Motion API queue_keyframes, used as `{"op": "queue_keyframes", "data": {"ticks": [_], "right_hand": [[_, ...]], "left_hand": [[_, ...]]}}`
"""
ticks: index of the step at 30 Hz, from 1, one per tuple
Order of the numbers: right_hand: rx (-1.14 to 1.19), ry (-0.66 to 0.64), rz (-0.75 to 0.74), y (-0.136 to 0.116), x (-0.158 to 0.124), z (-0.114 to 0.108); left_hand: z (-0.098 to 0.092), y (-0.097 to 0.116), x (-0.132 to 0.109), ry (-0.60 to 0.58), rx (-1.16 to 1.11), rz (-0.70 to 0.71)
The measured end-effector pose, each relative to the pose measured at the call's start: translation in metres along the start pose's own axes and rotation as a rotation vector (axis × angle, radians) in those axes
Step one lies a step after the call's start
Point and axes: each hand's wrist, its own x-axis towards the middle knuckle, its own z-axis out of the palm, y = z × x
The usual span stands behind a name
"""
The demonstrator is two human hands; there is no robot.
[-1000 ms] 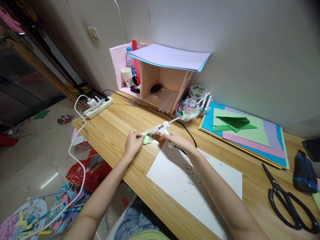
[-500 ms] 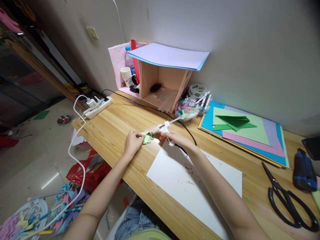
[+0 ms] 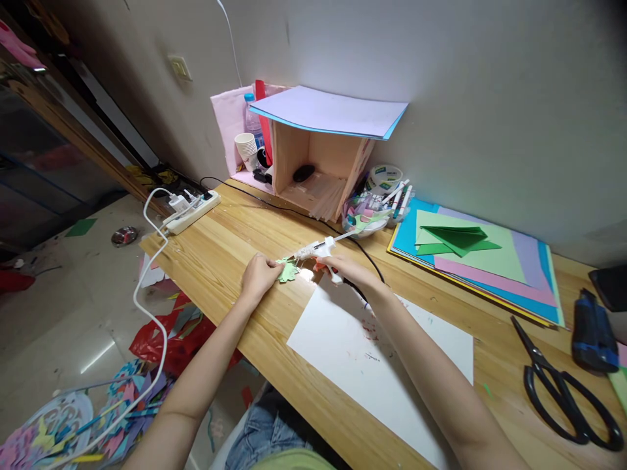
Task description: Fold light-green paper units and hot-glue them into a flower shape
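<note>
My left hand [image 3: 258, 277] pinches the left edge of a light green paper cutout [image 3: 288, 270] with a wavy outline, low over the wooden table. My right hand [image 3: 343, 271] is wrapped round the handle of a white hot glue gun [image 3: 321, 247]. Its nozzle points left, just above or at the cutout; I cannot tell whether they touch. A clear glue stick [image 3: 345, 234] pokes out of the gun's back. Under my right forearm lies a white sheet of paper [image 3: 353, 352] with reddish smudges.
Behind stands a cardboard box [image 3: 289, 156] topped with purple paper [image 3: 328, 111]. Stacked coloured paper [image 3: 494, 287], black scissors [image 3: 558, 385] and a blue-black tool [image 3: 594, 333] lie right. A power strip [image 3: 193, 213] sits at the left edge; the gun's black cord [image 3: 375, 261] crosses the table.
The glue gun has tilted slightly, its back end dipping a little. The left hand keeps its pinch on the paper cutout, shifted slightly left.
</note>
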Motion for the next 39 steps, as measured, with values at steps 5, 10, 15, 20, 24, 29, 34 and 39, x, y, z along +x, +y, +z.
{"op": "queue_keyframes", "data": {"ticks": [5,10,15,20,24,29,34,39], "right_hand": [[-0.005,0.038,-0.028,0.000,-0.002,-0.006],[0.036,0.059,-0.112,-0.002,-0.002,-0.012],[0.069,0.132,-0.109,-0.002,-0.001,-0.012],[0.124,0.217,-0.115,-0.004,-0.005,-0.009],[0.137,0.289,-0.150,0.000,-0.003,-0.003],[-0.021,0.462,-0.209,0.012,0.005,0.006],[-0.348,0.513,-0.394,0.020,0.008,0.011],[-0.573,0.487,-0.404,0.026,0.012,0.013]], "left_hand": [[-0.001,0.001,0.001,-0.017,0.013,-0.021],[-0.003,0.003,0.003,-0.047,0.011,-0.057],[-0.005,0.003,0.009,-0.101,-0.012,-0.084],[-0.007,0.001,0.015,-0.135,-0.039,-0.084],[-0.007,0.001,0.015,-0.133,-0.009,-0.078],[-0.007,0.001,0.015,-0.138,0.034,-0.068],[-0.007,0.001,0.017,-0.150,0.029,-0.084],[-0.009,-0.006,0.019,-0.214,-0.088,-0.034]]}}
